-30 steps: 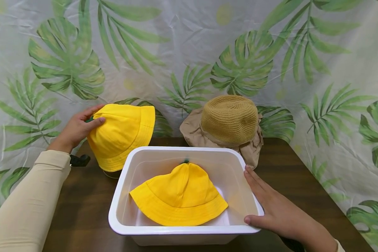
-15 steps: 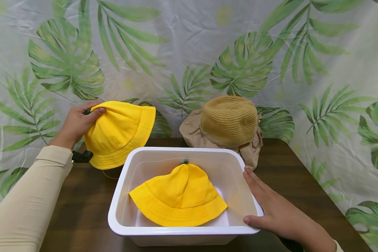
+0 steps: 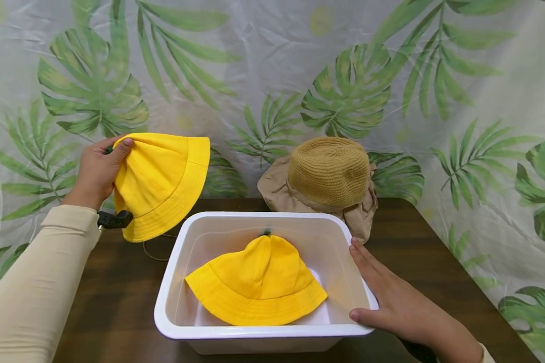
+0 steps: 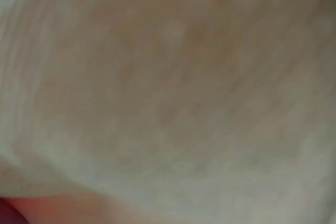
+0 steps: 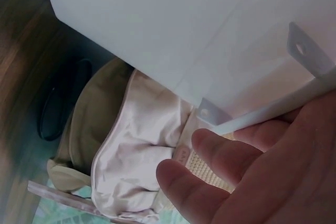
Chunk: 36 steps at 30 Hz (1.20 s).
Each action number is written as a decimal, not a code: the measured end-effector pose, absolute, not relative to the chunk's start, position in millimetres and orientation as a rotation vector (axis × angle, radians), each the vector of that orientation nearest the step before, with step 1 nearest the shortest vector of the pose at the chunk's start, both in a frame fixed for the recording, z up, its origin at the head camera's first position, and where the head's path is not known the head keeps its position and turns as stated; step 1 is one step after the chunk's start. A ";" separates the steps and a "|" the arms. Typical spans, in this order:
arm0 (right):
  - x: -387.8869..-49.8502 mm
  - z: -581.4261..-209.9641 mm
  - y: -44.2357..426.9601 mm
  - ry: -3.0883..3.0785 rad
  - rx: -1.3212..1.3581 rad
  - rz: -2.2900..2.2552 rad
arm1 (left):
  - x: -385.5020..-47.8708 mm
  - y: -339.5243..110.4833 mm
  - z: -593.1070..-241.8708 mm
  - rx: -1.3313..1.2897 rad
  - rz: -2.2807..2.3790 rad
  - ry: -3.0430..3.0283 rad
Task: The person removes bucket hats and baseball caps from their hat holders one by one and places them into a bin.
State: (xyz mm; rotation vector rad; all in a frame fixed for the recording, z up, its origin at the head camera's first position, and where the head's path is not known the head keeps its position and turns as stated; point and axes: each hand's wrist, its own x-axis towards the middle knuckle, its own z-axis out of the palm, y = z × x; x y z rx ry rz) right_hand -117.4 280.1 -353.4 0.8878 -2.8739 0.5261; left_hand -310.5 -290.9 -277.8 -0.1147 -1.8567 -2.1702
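In the head view my left hand (image 3: 95, 169) pinches a yellow bucket hat (image 3: 163, 176) by the crown, near its dark green tip. The hat is held sideways above the table, its brim facing right, and a thin cord loop (image 3: 154, 254) shows below it. A second yellow hat (image 3: 259, 287) lies inside a white plastic tub (image 3: 263, 331). My right hand (image 3: 399, 302) rests on the tub's right rim, thumb over the front corner. In the right wrist view its fingers (image 5: 226, 153) extend outside the rim. The left wrist view is a blurred pale surface.
Behind the tub a tan woven hat (image 3: 331, 171) with a beige cloth brim (image 3: 272, 181) stands on the dark wooden table (image 3: 413, 247). The right wrist view shows a dark loop (image 5: 44, 114) near the brim. A leaf-patterned curtain (image 3: 272, 60) hangs behind the table.
My left hand has lifted the yellow hat up and to the left, and more of the cord loop shows. The right hand and the tub stay about where they were.
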 end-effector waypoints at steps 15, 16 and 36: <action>-118.6 -354.7 279.0 -2.889 0.880 0.531 | -316.3 -302.4 -292.5 0.047 -2.357 -1.643; -118.3 -354.6 278.8 -2.889 0.882 0.532 | -315.3 -303.7 -295.0 0.053 -2.379 -1.612; -117.4 -353.3 279.2 -2.896 0.874 0.555 | -309.6 -308.7 -310.4 0.171 -2.480 -1.427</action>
